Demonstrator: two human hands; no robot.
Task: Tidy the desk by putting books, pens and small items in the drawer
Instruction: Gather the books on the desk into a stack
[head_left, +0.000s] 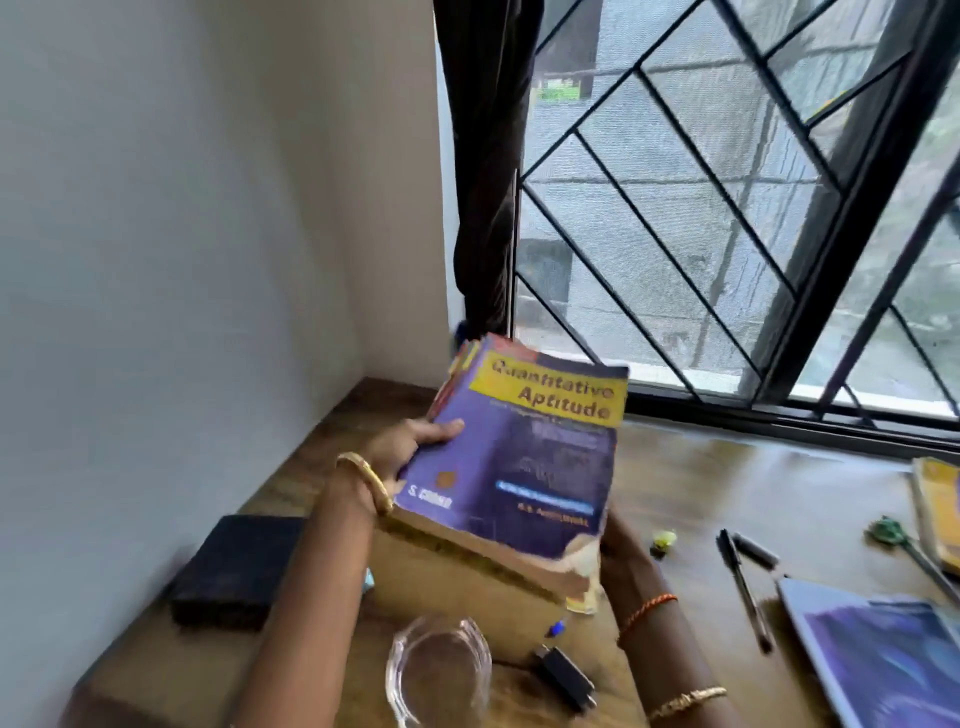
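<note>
From the head camera, we hold a thick, worn book (511, 467) up above the wooden desk (727, 483), tilted with its cover toward us. Our left hand (410, 447) grips the spine edge, thumb lying over the cover and fingers hidden beneath. Our right hand (615, 540) supports the torn lower corner from below; we cannot see how its fingers close, only that it bears the book's weight.

The drawer is not in sight, so we judge this as the carrying step, with most of the tidying still ahead. To do it well, we would keep both hands under the heavy block, since the frayed cover corner could tear further if it took the load alone. We would also lift clear of the glass dish (439, 670) and the black charger (563, 675) just below, then lay the book flat in the drawer.

Still on the desk are two black pens (745, 587), a green-topped pen (904, 545), a blue notebook (883, 660), a yellow book (937, 509) at the right edge and a dark wallet-like case (234, 566) near the wall.

The cover reads "Quantitative Aptitude" on a yellow band, with "S. Chand" at lower left. The author line is too blurred to read.
</note>
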